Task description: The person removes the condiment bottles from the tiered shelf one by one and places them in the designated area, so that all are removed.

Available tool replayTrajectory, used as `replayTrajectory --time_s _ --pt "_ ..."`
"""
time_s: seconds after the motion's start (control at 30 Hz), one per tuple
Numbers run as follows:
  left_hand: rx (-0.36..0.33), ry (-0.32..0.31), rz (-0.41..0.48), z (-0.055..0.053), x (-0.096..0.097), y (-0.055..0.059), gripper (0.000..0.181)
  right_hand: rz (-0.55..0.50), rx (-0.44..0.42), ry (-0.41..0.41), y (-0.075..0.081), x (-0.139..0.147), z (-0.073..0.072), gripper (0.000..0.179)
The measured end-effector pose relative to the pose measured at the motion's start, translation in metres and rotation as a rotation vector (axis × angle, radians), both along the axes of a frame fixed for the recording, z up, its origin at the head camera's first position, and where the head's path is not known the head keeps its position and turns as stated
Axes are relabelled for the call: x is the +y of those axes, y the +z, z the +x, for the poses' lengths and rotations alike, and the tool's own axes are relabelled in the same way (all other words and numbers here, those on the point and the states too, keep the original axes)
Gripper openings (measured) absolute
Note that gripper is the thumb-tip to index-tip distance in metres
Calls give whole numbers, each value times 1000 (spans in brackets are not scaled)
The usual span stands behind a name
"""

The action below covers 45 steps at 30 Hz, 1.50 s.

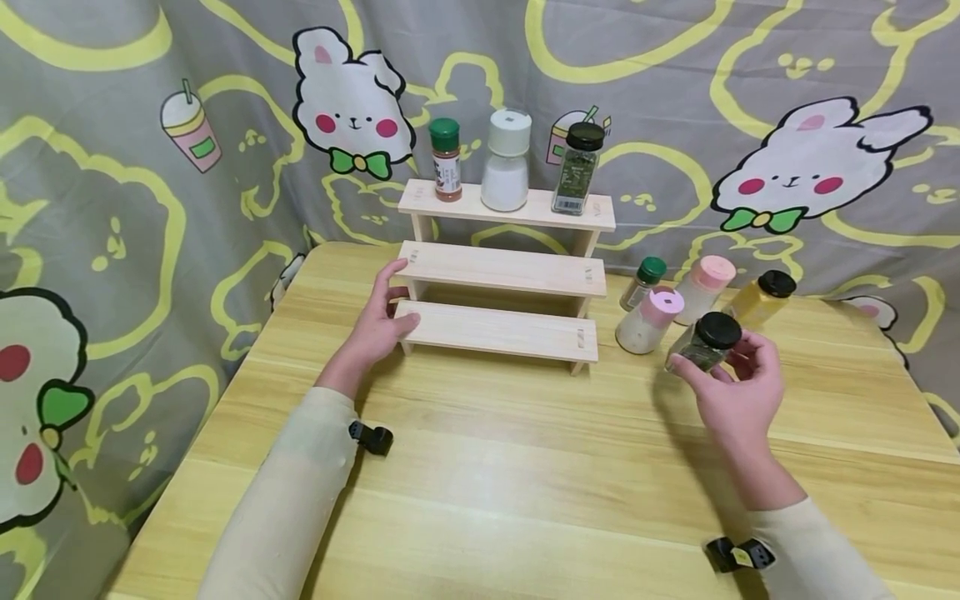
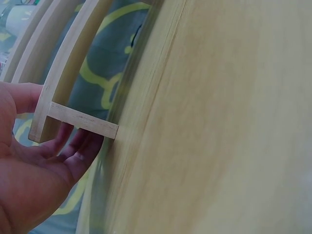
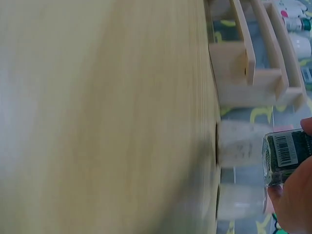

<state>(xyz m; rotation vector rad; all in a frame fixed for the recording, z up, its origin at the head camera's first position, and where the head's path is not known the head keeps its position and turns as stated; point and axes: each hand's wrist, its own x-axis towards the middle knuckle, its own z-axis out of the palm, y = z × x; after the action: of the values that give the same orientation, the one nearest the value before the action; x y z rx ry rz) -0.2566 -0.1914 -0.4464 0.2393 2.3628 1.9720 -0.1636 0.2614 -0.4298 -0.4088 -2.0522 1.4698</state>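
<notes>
My right hand (image 1: 742, 392) holds a glass spice jar (image 1: 699, 348) with a black lid and dark green contents, tilted, between thumb and fingers. A barcode label shows on this jar (image 3: 287, 148) in the right wrist view. My left hand (image 1: 377, 325) grips the left end of a three-tier wooden rack (image 1: 502, 329), its thumb on the lowest shelf and fingers around the side. From the left wrist view, the fingers (image 2: 80, 151) curl beneath that shelf. On the top shelf stand a green-capped spice bottle (image 1: 447, 162), a white-capped shaker (image 1: 506, 171) and another black-lidded jar (image 1: 577, 171).
Right of the rack stand a small green-capped bottle (image 1: 642, 283), a pink-capped shaker (image 1: 707, 287), a lilac-capped shaker (image 1: 648, 323) and a yellow bottle (image 1: 759, 300) with a black cap. A patterned curtain (image 1: 247, 167) hangs behind and left of the wooden table (image 1: 480, 492).
</notes>
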Motion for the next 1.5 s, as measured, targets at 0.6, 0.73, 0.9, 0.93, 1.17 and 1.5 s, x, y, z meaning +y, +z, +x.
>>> replayTrajectory --time_s 0.6,0.73,0.9,0.93,1.17,1.5 --pt "-5 -16 23 -1 -1 3 84 -210 27 42 -4 41 -24 67" --pt "-1 -16 16 -2 -1 2 85 -200 -22 65 -5 49 -30 67" --pt "9 -13 6 -2 0 1 84 -182 -46 118 -10 57 -37 66" --pt "12 -12 4 -1 0 0 84 -193 -41 130 -11 59 -38 65" --pt "15 -11 3 -1 0 -2 83 -229 -51 186 -17 65 -44 63" --pt "9 -9 3 1 1 3 83 -292 -30 209 -26 69 -53 65"
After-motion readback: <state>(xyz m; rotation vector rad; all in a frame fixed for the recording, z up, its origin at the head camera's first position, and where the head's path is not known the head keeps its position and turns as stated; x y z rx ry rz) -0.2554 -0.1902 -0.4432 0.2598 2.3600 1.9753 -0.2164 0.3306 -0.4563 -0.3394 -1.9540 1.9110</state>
